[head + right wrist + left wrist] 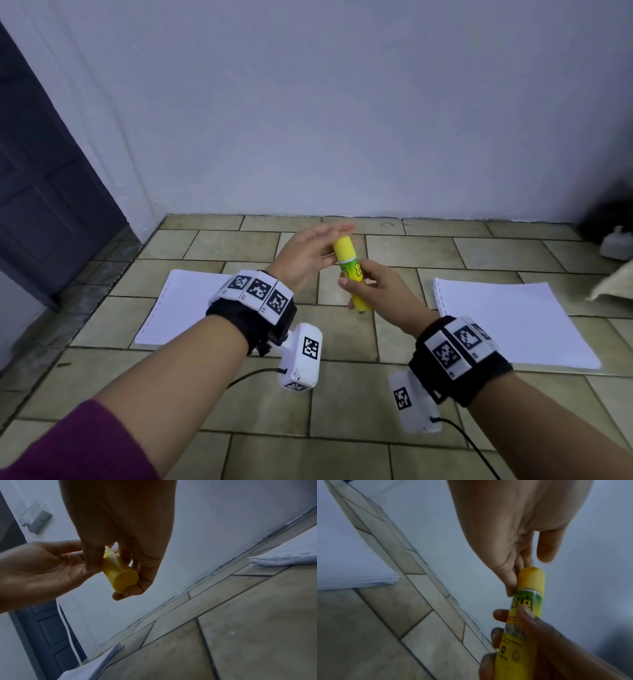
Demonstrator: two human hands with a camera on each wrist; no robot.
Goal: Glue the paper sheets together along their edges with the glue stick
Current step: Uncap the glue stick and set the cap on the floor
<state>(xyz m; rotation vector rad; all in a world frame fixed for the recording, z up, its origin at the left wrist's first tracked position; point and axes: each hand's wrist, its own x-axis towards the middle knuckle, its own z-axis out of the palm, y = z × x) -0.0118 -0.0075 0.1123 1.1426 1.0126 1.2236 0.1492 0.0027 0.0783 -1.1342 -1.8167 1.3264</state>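
A yellow glue stick (350,265) with a green label and its cap on is held above the tiled floor. My right hand (375,291) grips its lower body, thumb across the label (526,612). My left hand (310,251) is beside the cap (531,580) with its fingers straight; some fingertips touch the cap's side and the thumb (546,547) stands apart. In the right wrist view the stick's base (124,579) faces the camera between the fingers of my right hand (128,540), with my left hand's palm (42,568) behind it. One white paper stack (178,308) lies left, another (507,322) right.
The floor is beige tile (342,394) that ends at a pale wall (342,120). A dark door (51,188) stands at the left. A white bottle (616,243), a dark object (609,212) and a cloth (616,284) lie at the far right.
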